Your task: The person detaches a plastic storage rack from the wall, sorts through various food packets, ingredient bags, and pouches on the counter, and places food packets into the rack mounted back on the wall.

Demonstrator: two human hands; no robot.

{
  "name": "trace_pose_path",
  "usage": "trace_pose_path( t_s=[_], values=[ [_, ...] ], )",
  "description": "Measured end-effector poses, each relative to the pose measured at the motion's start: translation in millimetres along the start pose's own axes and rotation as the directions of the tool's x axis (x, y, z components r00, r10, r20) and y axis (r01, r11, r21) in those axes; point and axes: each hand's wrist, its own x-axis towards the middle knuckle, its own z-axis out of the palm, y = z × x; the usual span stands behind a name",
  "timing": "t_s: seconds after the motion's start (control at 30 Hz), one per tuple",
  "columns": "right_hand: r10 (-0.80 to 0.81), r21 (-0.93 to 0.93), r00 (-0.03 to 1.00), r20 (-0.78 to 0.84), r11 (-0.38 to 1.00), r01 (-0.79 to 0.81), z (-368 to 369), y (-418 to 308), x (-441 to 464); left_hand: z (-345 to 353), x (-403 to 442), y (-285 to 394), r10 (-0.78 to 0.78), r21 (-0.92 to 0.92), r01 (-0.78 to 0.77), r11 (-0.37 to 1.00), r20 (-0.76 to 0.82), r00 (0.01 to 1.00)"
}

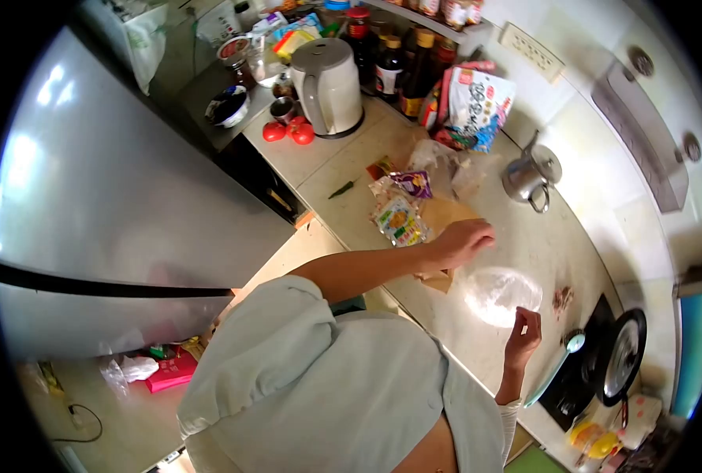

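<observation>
My left hand [463, 243] hovers over the counter by the food packets, its fingers curled together; what they hold, if anything, is too small to tell. Below and right of it, a clear plastic bag [502, 295] shines in bright light on the counter. My right hand [524, 333] is closed in a pinch at the bag's near edge. Beside my left forearm lie a white and green packet [400, 221] and a purple packet [414, 184]. Brown paper [445, 211] lies partly behind my left hand. Reddish-brown scraps [562, 300] sit right of the bag.
A kettle [329, 91], tomatoes [301, 132], sauce bottles [389, 67] and a metal pot [530, 172] stand at the back. A black hob [573, 386] with a lidded pan [623, 359] is at the right. On the left rises a silver fridge [114, 173].
</observation>
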Motion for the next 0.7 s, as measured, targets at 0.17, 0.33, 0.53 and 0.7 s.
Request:
trace_pose_path(
  t_s=[0.17,0.33,0.53,0.7],
  values=[
    [0.063,0.14,0.995,0.078,0.987,-0.073,31,-14,24,-127,-36,0,-0.333,0.045,0.361,0.931,-0.297,0.895],
    [0.19,0.127,0.965,0.179,0.969,-0.214,61,-34,48,-270,-47,-50,-0.365,-0.256,0.264,0.93,-0.735,0.572],
    [0.229,0.162,0.961,0.157,0.954,-0.254,110,-63,77,-452,5,-122,0.078,0.107,0.058,0.993,-0.926,0.37],
    [0.289,0.13,0.942,0.173,0.941,-0.313,148,-94,89,-565,58,-215,0.11,0.309,0.404,0.861,-0.888,0.446]
  ],
)
